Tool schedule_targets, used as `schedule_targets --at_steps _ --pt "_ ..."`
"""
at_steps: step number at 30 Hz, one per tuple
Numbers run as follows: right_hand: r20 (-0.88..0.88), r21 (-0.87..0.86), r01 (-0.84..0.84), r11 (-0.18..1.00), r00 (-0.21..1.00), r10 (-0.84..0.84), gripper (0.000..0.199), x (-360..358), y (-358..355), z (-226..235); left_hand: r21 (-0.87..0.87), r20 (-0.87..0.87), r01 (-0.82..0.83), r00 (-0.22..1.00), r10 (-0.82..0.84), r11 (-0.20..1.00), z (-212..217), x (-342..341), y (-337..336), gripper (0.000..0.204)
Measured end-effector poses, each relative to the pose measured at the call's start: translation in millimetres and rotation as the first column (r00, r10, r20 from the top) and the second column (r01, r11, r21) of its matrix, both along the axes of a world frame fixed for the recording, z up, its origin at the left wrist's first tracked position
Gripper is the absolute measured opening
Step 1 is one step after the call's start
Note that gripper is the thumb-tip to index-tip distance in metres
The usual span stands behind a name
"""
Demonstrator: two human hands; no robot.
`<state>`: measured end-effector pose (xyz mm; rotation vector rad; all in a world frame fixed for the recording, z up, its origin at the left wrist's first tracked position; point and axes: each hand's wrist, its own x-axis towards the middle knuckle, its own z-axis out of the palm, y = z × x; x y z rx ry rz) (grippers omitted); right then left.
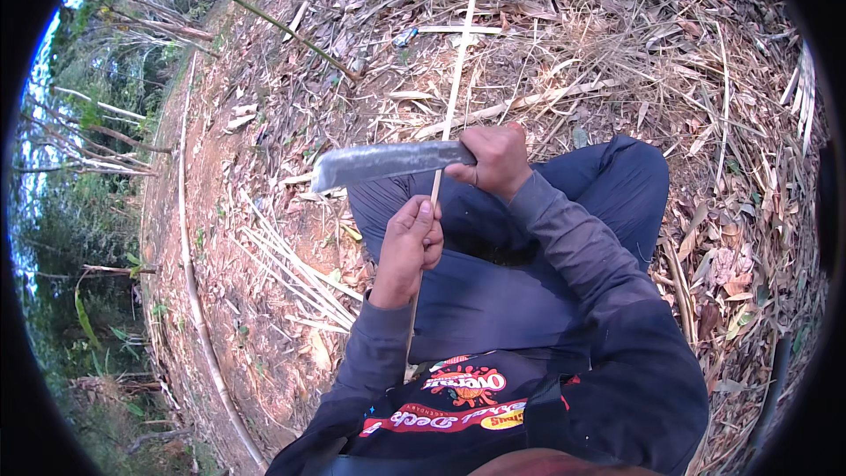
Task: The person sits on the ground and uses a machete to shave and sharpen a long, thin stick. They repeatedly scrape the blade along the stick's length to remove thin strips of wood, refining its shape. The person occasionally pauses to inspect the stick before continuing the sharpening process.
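Dark long-sleeved top (564,361) with a bright printed patch at the chest, nearest the lens, soft and creased; dark blue trousers (546,211) over folded legs beyond it. Left hand (410,242) closed around a thin pale bamboo strip (454,97), gripped low above the lap, fingers curled tight about its narrow, flat length. Right hand (495,159) clenched on the handle of a broad knife (388,163), handle hidden inside the fist. Blade dull grey metal, wide and roughly rectangular, blunt-ended, mottled on its face, held crosswise to the left and laid against the strip just above the left hand. Strip straight and slim, cream-coloured, run from the lap up past the blade and far out over the ground. Further out, more split bamboo slivers (295,273) lying loose on the left, pale and splintery, fanned over reddish bare earth (256,344). Dry leaf litter (634,53) spread thick ahead and to the right, brown, curled and brittle, mixed with straw-like stalks. Long green bamboo culm (256,13) slanted across the upper left; another pale pole (187,238) curved along the left edge of the earth.
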<state>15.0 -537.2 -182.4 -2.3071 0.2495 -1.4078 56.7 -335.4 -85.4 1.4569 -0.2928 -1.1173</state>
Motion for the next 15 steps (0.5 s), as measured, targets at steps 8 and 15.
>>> schedule_targets --at_steps 8,15 --pt "-0.128 0.125 -0.037 0.991 0.99 0.053 0.06 -4 21 -7 0.044 -0.015 -0.042 0.999 0.043 0.998 -7 -3 -1 0.021" --pt "-0.091 0.333 0.106 0.937 0.993 -0.08 0.061 1 -30 -7 0.041 -0.053 0.065 0.997 -0.063 0.997 3 -18 31 0.023"
